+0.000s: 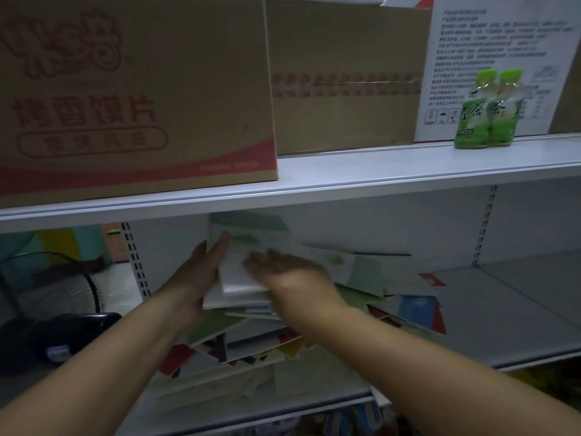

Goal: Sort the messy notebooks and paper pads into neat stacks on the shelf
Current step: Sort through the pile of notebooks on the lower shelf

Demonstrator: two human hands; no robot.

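Note:
A messy heap of notebooks and paper pads (361, 278) in green, white, red and blue covers lies on the lower white shelf (503, 325). Above the heap is a small stack of white and pale green pads (239, 275), held between my two hands. My left hand (204, 262) presses flat against the stack's left edge with straight fingers. My right hand (289, 272) lies over the stack's right side, fingers loosely bent over the top pad. The view is dim and blurred, so the underside of the stack is hidden.
The upper shelf (377, 171) carries a large printed cardboard box (135, 89), a plain carton (342, 83), a white printed box (496, 42) and two green tea bottles (487, 111). A black fan (56, 297) stands left of the shelving upright.

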